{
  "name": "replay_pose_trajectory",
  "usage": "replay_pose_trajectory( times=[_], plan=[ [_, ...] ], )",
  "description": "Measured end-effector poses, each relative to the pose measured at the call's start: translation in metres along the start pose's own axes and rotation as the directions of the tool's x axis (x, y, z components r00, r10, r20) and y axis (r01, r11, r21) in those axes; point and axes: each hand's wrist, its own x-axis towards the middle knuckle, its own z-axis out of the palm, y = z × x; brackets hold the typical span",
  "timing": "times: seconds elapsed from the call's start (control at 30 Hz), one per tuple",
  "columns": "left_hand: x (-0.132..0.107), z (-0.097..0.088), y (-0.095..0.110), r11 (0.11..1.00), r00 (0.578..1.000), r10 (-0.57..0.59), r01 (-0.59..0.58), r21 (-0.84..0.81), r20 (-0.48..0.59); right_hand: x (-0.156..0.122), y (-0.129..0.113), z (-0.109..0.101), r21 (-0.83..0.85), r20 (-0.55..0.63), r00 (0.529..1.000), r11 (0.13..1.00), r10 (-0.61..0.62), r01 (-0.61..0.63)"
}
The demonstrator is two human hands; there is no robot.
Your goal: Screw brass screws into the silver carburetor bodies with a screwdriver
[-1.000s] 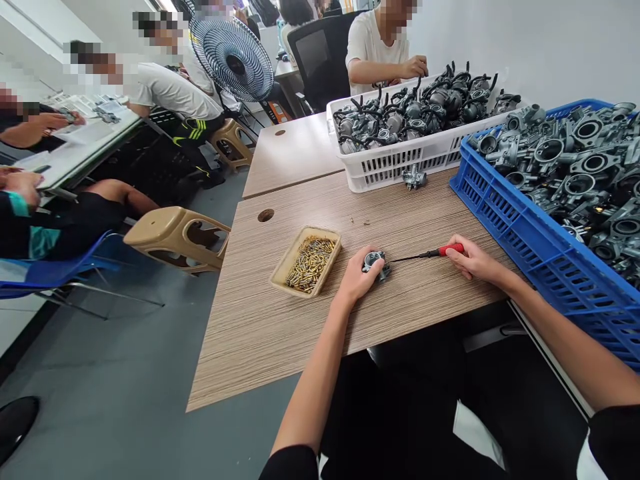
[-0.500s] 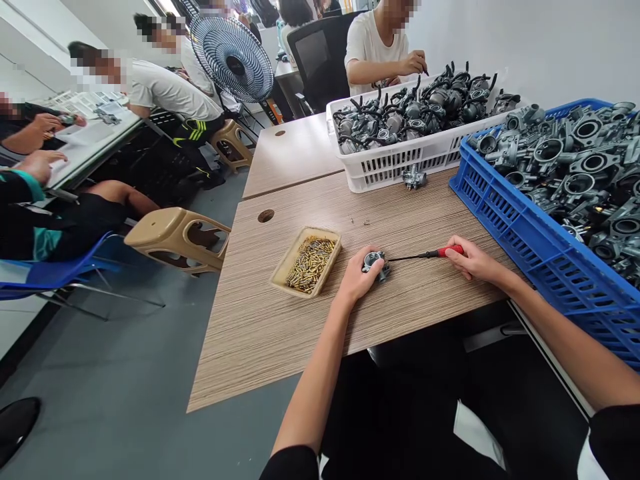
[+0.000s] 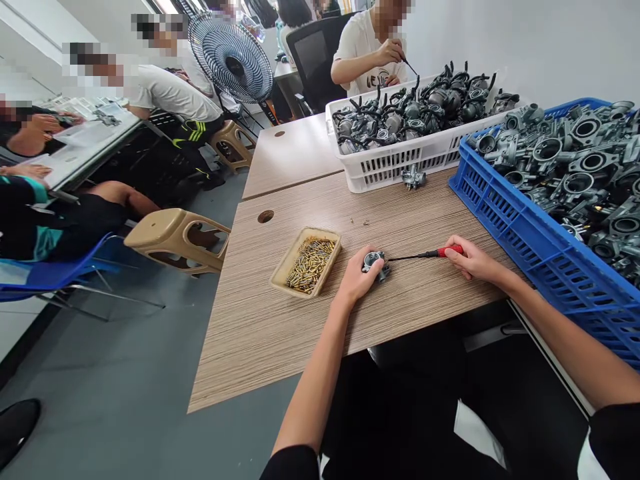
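My left hand [image 3: 359,275] is closed around a small grey metal carburetor [image 3: 373,261] on the wood-grain table [image 3: 260,340]. In my right hand [image 3: 471,259] is the red handle of a screwdriver [image 3: 434,253]. Its dark shaft points left, and the tip meets the right side of the carburetor; the exact contact spot is too small to make out. Left of my left hand sits a cream plastic tray [image 3: 280,280] of small brass-coloured parts [image 3: 313,265]. A few tiny loose pieces [image 3: 366,223] lie on the table beyond the carburetor.
A white crate [image 3: 370,175] of carburetors with black hoses stands at the back, one single carburetor [image 3: 413,177] before it. To the right is a blue crate [image 3: 525,213] heaped with metal bodies. A co-worker [image 3: 367,57] sits across; a fan [image 3: 233,60] and stool [image 3: 170,230] are leftward.
My hands, the carburetor and the screwdriver look unmoved. Across the table, the co-worker's raised hand with a thin tool has shifted left and up.
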Motion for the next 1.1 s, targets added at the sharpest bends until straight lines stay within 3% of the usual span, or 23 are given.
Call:
replay_pose_trajectory(
  times=[1.1],
  plan=[
    [0.0001, -0.0004, 0.0011, 1.0, 1.0, -0.016, 0.016, 0.004, 0.007, -0.0008, -0.0014, 0.0011, -0.009, -0.011, 1.0, 1.0, 0.003, -0.003]
  ],
)
